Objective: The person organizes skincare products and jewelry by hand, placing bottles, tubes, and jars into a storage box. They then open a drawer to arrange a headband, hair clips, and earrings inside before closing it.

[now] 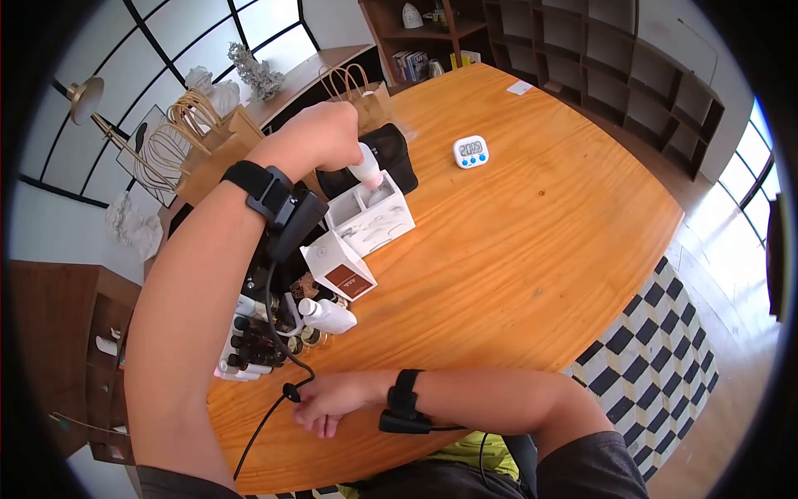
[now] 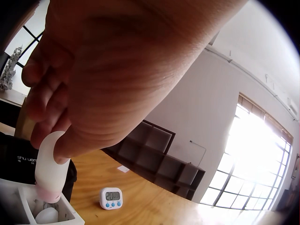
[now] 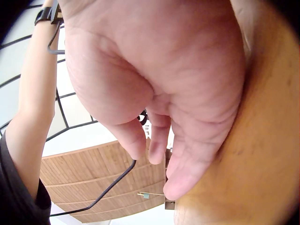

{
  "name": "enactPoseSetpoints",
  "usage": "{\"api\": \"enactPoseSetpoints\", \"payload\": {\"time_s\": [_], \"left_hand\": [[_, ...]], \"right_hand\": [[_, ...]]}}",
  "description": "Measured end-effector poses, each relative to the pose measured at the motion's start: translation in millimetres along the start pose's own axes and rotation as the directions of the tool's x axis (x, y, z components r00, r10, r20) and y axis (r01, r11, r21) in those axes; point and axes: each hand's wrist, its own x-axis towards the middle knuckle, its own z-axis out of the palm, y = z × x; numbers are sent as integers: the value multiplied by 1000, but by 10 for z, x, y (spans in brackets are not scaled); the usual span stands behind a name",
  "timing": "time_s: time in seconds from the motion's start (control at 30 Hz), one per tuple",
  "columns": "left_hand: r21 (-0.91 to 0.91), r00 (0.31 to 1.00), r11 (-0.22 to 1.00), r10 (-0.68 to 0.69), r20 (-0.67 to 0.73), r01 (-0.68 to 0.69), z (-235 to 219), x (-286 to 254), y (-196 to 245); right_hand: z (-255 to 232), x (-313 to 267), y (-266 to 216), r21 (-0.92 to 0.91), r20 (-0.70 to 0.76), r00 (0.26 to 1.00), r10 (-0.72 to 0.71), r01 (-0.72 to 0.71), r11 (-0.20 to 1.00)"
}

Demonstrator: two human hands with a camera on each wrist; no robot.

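My left hand (image 1: 322,137) grips a white bottle (image 2: 50,164) with a pink end pointing down. The pink end is at the opening of one compartment of a white marbled organizer box (image 1: 384,230). A small rounded white item (image 2: 47,215) shows inside that compartment in the left wrist view. Behind the box lies a black pouch (image 1: 401,158). Low in the head view, my right hand (image 1: 337,397) rests on the wooden table (image 1: 490,258), fingers loosely curled with nothing in them. A black cable (image 1: 309,370) passes by its fingers.
Beside the organizer stands a white box with a brown panel (image 1: 349,281). Nearer lie a white bottle (image 1: 331,316) and several small dark-capped bottles (image 1: 249,341). A white digital timer (image 1: 471,152) stands farther right. Paper bags (image 1: 220,154) line the far left.
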Motion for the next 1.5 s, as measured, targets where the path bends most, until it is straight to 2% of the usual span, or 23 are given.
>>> {"api": "enactPoseSetpoints", "payload": {"time_s": [0.33, 0.83, 1.03, 1.1, 1.13, 1.2, 1.27, 1.33, 1.4, 1.47, 1.5], "left_hand": [[2, 997, 1000, -6, 74, 6, 156, 42, 42], [1, 999, 1000, -8, 32, 8, 219, 58, 145], [-2, 1000, 1000, 11, -21, -11, 75, -37, 80], [-124, 999, 992, 17, -47, -23, -28, -88, 22], [-126, 999, 992, 13, -50, -19, -60, -129, -2], [-221, 990, 975, -1, -140, -30, -134, -269, -35], [-247, 980, 968, 4, -199, -54, -168, -470, -91], [-422, 939, 894, -5, -344, -150, -136, -706, -148], [-536, 903, 825, -81, -422, -177, -87, -1049, -100], [-625, 863, 757, -173, -475, -191, 109, -1330, -31], [-666, 829, 708, -211, -518, -236, 256, -1433, 42]], "right_hand": [[-25, 34, 24, 29, 15, 1000, 17, -17, 999], [-19, 15, 2, 40, 7, 999, 41, -41, 998], [-29, 20, 6, 42, 10, 999, 37, -37, 998], [-21, 13, 4, 39, 5, 999, 43, -43, 998], [-18, 14, 15, 64, 7, 999, 32, -32, 997], [-1, -17, -16, 81, 11, 1000, 26, -27, 996], [-53, -122, -124, -121, -50, 997, 51, -56, 991], [-117, -426, -440, -307, -136, 988, 71, -110, 945], [-175, -904, -803, -239, -258, 965, -57, -6, 971], [-239, -1370, -1023, -58, -478, 852, -212, 210, 976], [-233, -1537, -1096, -21, -548, 777, -309, 356, 934]]}}
